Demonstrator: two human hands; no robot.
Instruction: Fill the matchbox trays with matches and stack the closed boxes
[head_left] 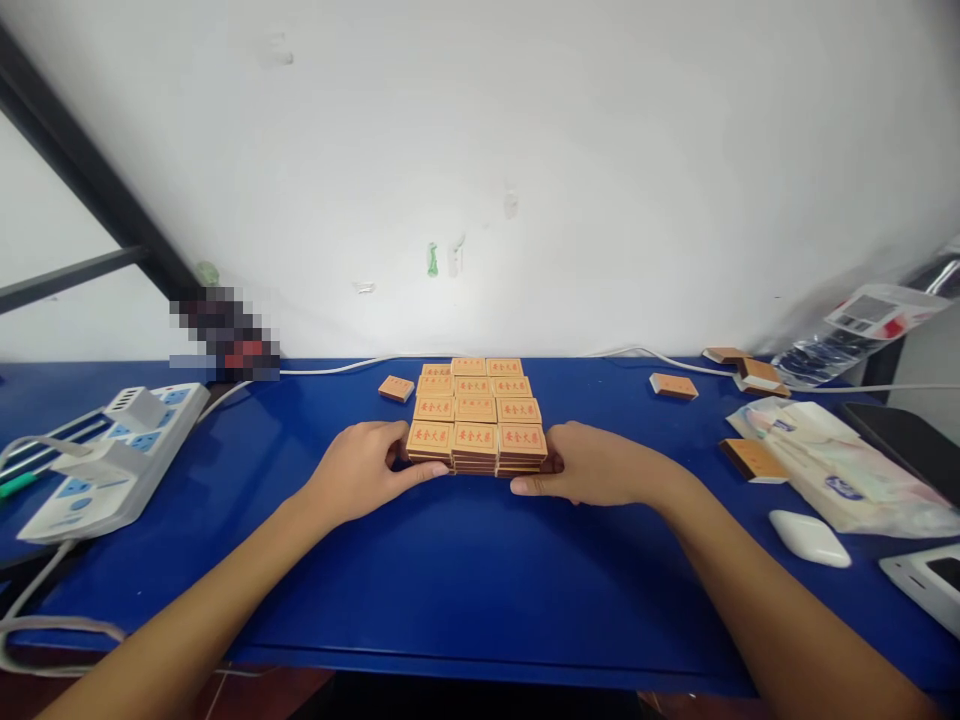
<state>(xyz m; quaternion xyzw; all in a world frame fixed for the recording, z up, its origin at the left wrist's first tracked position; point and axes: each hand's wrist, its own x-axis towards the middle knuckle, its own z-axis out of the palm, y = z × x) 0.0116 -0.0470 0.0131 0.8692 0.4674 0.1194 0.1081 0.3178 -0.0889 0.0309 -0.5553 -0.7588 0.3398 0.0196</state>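
Observation:
A block of stacked matchboxes (475, 437) stands on the blue table, three columns wide and several layers high, with orange labels and red characters on top. My left hand (367, 462) presses against its left side, thumb along the front face and fingers curled round the left edge. On the opposite side, my right hand (592, 462) grips the right edge, its thumb reaching across the lower front. The far fingers of both hands are partly hidden. One loose matchbox (396, 388) lies left of the block, and another matchbox (673, 386) lies to its right.
More matchboxes (753, 460) lie at right beside a tissue pack (840, 480), a white earbud case (810, 538) and a white device (926, 585). A clear plastic wrapper (825, 335) is behind them. On the left sits a power strip (161, 440) with cables.

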